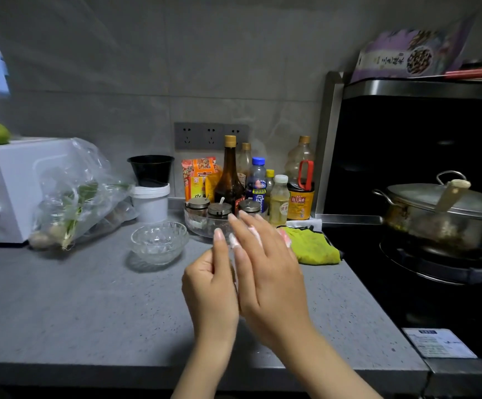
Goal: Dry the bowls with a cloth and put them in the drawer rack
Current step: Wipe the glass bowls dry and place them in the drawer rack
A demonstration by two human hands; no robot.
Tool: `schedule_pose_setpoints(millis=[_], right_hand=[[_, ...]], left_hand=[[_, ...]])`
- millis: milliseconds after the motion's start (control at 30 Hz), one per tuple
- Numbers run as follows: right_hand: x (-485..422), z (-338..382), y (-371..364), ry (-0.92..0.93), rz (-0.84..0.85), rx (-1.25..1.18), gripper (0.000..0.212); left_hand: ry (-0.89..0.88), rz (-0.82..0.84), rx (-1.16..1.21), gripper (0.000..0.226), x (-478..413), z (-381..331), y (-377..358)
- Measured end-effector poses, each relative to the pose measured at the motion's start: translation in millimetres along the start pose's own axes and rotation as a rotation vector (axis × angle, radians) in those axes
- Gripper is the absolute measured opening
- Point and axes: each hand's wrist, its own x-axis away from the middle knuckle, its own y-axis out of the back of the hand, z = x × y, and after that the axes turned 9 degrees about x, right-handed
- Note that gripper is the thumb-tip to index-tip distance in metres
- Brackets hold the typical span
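Head view: the only view; everything below is read from it.
Glass bowl (159,243): a cut-glass bowl stands upright on the grey counter (75,298), left of both hands and touched by neither.
Cloth (314,247): a yellow-green cloth lies crumpled on the counter at the edge of the stove (406,283), just beyond the right hand and not held.
Left hand (211,286): raised over the counter with the forefinger up and the other fingers loosely curled. I cannot tell if it pinches anything.
Right hand (268,272): fingers straight and together, laid close against the left hand, gripping nothing.
White-pink scrap (234,240): something pale shows at the fingertips between the hands, too blurred to name.
Drawer rack: not in view.
Progress: by my reading the work has hardly begun. The one visible bowl is neither in hand nor racked, and the cloth is not picked up. Wiping and putting away are left.
Soy sauce bottle (300,197): its red label carries Chinese characters that look like 海天酱油.
Blue-capped bottle (258,182): blue label with large Chinese characters that I cannot make out.
Orange packet (198,174): printed with characters, unreadable here.
Purple packet (406,56): lies above the stove, with pale characters too soft to read.
Sticker (438,342): white, on the stove's front corner, its print too small.
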Motion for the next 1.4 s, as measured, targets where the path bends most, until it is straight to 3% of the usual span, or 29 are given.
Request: schedule_pose_setpoints(millis=[100, 267, 367, 433, 500, 600, 700, 833, 933, 1000, 1133, 1267, 1333, 1400], right_hand=[[-11, -3, 5, -0.011, -0.066, -0.009, 0.040], [-24, -22, 14, -0.440, 0.101, -0.724, 0.039], [-22, -33, 11, -0.707, 0.198, -0.930, 0.038], [-17, -35, 8, -0.873, 0.240, -1.057, 0.068], [-16, -34, 10, -0.914, 0.212, -1.090, 0.073], [-18, -36, 13, -0.875, 0.138, -1.036, 0.034], [-21, -32, 24, -0.796, 0.089, -0.935, 0.041], [-25, -24, 33, -0.572, 0.122, -0.699, 0.055], [-28, -20, 31, -0.408, 0.113, -0.584, 0.057], [-27, -20, 30, -0.360, 0.103, -0.565, 0.057], [-18, -27, 24, -0.311, 0.050, -0.615, 0.054], [-2, -27, 19, -0.415, 0.125, -0.762, 0.046], [6, -15, 17, -0.365, 0.114, -0.596, 0.048], [9, -2, 14, -0.181, 0.049, -0.234, 0.049]], left_hand=[[0.022, 0.053, 0.027, 0.063, 2, -3, -1], [0.113, 0.052, 0.155, 0.052, 2, -17, 6], [0.178, 0.058, 0.276, 0.069, -4, -8, 15], [0.218, 0.073, 0.359, 0.068, -7, -3, 18], [0.229, 0.052, 0.387, 0.062, -9, -4, 19], [0.241, 0.126, 0.317, 0.070, -14, 0, 20], [0.193, 0.216, 0.119, 0.071, -21, -2, 25], [-0.102, 0.368, -0.095, 0.050, -23, -22, 20], [-0.347, 0.401, -0.384, 0.055, -17, -25, 10], [-0.403, 0.383, -0.390, 0.057, -15, -22, 8], [-0.244, 0.340, -0.165, 0.056, -11, -13, 9], [0.158, 0.165, 0.243, 0.094, -12, 2, 12], [0.168, 0.091, 0.255, 0.083, -10, 3, 9], [0.114, 0.054, 0.195, 0.061, -5, 2, 3]])
